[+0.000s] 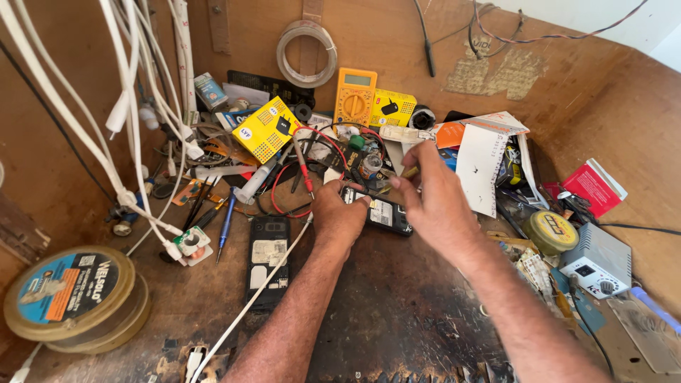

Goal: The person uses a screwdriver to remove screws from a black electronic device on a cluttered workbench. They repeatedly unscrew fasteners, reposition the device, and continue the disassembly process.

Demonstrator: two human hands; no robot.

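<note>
Head view: my left hand (339, 216) grips the near end of an opened black phone (379, 211) lying on the scorched wooden surface (397, 312); my right hand (433, 198) hovers over it, fingers loosely pinched, beside a red probe (303, 170).

We see an orange multimeter (355, 96) leaning on the back wall beside two yellow boxes (267, 130), a tape roll (306, 53) hanging above, and a round tin (71, 296) at left.
</note>
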